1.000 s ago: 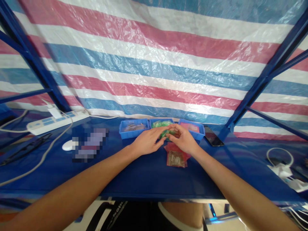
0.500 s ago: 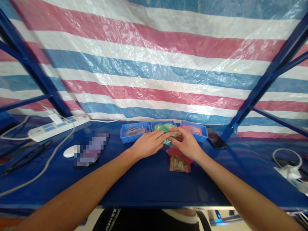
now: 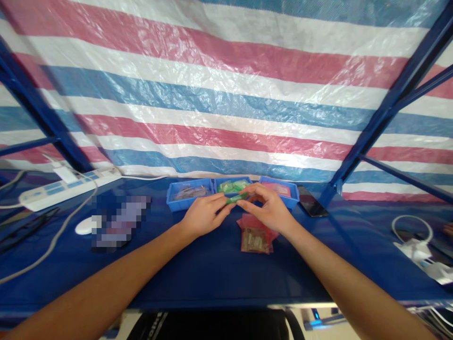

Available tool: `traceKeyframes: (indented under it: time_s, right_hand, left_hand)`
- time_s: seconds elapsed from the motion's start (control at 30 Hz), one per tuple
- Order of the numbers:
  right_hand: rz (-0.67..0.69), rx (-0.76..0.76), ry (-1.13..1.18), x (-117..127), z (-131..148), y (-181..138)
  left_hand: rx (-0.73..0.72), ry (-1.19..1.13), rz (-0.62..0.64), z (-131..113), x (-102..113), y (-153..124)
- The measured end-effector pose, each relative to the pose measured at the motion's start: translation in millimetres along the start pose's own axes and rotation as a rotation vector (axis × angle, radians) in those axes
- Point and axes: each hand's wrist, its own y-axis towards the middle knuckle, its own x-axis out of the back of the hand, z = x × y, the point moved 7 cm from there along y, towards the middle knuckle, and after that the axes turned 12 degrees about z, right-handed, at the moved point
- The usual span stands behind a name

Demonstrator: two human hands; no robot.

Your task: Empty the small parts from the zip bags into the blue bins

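Note:
Between my two hands is a small green plastic packet [image 3: 236, 198], pinched at its ends in front of the bins. My left hand [image 3: 203, 215] is closed on its left end, and my right hand [image 3: 267, 206] grips the right end with thumb and fingers. Just behind them stands a blue bin [image 3: 233, 180] with green packets [image 3: 233, 186] inside. Below my right hand, pink packets [image 3: 256, 238] with brownish contents lie overlapping on the blue table [image 3: 205, 274].
A left blue bin [image 3: 177, 204] holds clear packets; a right blue bin [image 3: 293, 200] holds pink ones. A phone [image 3: 312, 202] lies to the right. Leftward are a white mouse [image 3: 85, 225], a power strip [image 3: 71, 191] and a cable [image 3: 58, 241]. Chargers [image 3: 417, 250] sit far right.
The green packet has been lifted and tilted edge-on between my hands. My left fingers have gone from lying over it to pinching its end. The whole view has shifted slightly.

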Motion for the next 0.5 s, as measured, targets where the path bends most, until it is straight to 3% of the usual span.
traceKeyframes:
  time_s: [0.13, 0.33, 0.5]
  right_hand:
    - [0.070, -0.064, 0.142, -5.2, -13.5, 0.3]
    - [0.069, -0.136, 0.399, -11.6, -22.1, 1.6]
    - [0.051, -0.127, 0.393, -11.4, -24.0, 3.1]
  left_hand:
    - [0.015, -0.172, -0.002, -2.2, 6.7, -6.9]
    - [0.089, -0.209, -0.015, -0.4, 14.8, -6.1]
    - [0.212, -0.390, -0.045, 9.4, 9.8, -9.8]
